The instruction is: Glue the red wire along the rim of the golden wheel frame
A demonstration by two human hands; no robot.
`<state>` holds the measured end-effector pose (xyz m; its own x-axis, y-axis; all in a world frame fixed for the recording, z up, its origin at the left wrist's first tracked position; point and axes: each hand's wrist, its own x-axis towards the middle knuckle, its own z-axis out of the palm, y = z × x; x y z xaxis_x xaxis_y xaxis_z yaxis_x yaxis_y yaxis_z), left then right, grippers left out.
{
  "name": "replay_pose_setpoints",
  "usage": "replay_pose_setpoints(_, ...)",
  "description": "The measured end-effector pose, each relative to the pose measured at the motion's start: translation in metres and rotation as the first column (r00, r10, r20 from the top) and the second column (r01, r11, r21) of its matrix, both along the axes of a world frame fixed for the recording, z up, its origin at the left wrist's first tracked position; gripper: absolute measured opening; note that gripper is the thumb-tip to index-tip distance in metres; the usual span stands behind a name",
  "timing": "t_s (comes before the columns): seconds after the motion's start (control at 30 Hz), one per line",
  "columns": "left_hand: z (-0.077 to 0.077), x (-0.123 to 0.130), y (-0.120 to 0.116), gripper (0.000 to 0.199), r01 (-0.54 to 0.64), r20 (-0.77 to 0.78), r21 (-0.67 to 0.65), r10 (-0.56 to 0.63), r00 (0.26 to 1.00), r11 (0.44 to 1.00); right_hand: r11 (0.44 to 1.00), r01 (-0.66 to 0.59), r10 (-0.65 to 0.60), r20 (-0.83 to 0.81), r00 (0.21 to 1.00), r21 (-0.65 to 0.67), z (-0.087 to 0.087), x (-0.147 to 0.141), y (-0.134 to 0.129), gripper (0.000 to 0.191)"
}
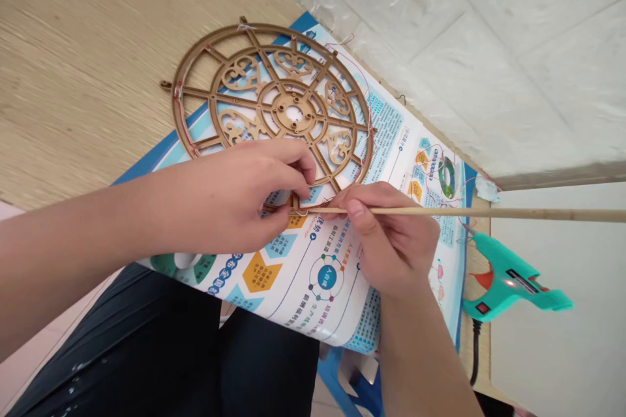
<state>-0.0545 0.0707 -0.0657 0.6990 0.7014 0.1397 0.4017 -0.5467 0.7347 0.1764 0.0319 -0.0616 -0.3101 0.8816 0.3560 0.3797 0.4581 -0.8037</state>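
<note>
A bronze-coloured round openwork frame (293, 88) with spokes and scroll ornaments lies over a printed poster. Thin red and white wires run along its outer rim. My left hand (274, 192) is at the frame's near rim, its fingers curled and the thumb bent toward them; what lies between them is hidden. In my right hand (391, 228), thumb and fingers pinch a thin wooden stick (469, 212). The stick's tip touches or nearly touches the rim and wires beside my left thumb; I cannot tell which.
The glossy poster (337, 313) hangs over the table's near edge above my legs. At right rests a teal glue gun (508, 283) with a lit light and a black cord. Loose wires (440, 150) lie near it. A pale wall (464, 45) borders the wooden table (98, 45).
</note>
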Motion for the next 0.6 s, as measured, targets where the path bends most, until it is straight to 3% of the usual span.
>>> replay_pose_setpoints(0.6,-0.0005,0.0007,0.0008,0.021,0.003,0.013,0.034,-0.003,1.000,0.999,1.000,0.023,-0.023,-0.028,0.999,0.008,-0.0015,-0.0005,0.0005,0.017)
